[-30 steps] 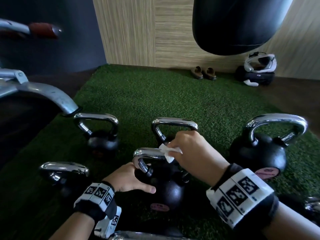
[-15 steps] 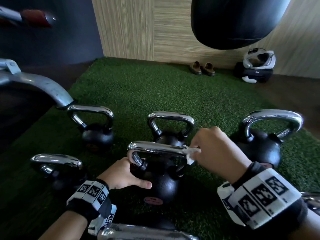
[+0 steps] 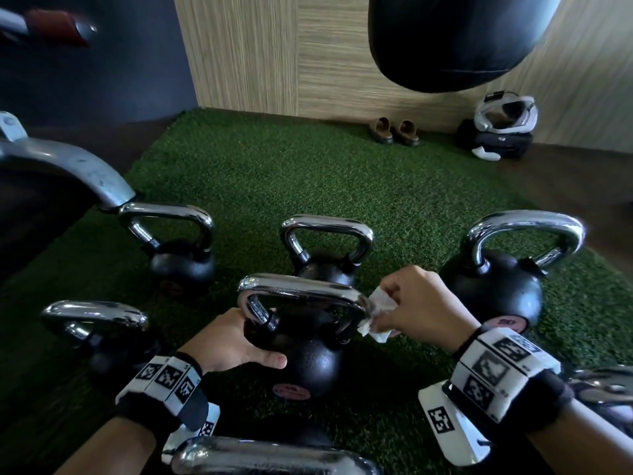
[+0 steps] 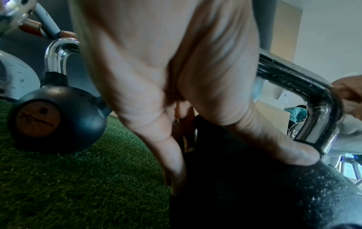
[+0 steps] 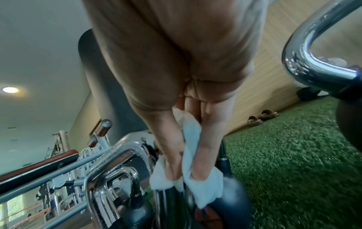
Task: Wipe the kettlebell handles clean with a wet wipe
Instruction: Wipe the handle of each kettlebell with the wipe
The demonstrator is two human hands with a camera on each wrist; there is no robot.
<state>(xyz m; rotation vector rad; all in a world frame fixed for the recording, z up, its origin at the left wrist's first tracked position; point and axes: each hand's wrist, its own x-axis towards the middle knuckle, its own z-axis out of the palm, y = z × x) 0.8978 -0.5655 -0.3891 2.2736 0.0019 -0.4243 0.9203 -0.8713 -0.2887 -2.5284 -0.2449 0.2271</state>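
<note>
Gym corner: green artificial turf point(image 3: 308, 173) on a dark floor, wood-grain wall panel behind, black punching bag point(image 3: 455, 39) hanging at upper right. Pair of brown sandals point(image 3: 394, 131) at the far turf edge by the wall; a white-and-black headset point(image 3: 505, 113) resting on a dark bag to their right. Grey machine frame point(image 3: 68, 173) enters from the left.

Several black kettlebells with chrome handles stand on the turf. Central kettlebell point(image 3: 308, 358) is the one being worked; its chrome handle point(image 3: 301, 289) runs left to right, nearest the viewer. Others: back-left kettlebell point(image 3: 181, 265), back-centre kettlebell point(image 3: 325, 265) directly behind the central one, large right kettlebell point(image 3: 493, 293), and left kettlebell point(image 3: 102, 334). Another chrome handle shows at the bottom edge.

Left hand point(image 3: 229, 341): palm against the left side of the central bell's body, thumb laid across the front, fingers curved round the far side just under the handle's left post. Left wrist view confirms the thumb pressed on the black body.

Right hand point(image 3: 414, 303): fingers and thumb pinch a white wet wipe point(image 3: 375, 317), crumpled, pressed against the right bend of the central handle where it turns down to its post. Right wrist view shows the wipe point(image 5: 194, 182) wrapped between thumb and fingers, touching the chrome.

Both wrists carry black bands with white printed marker tags.
</note>
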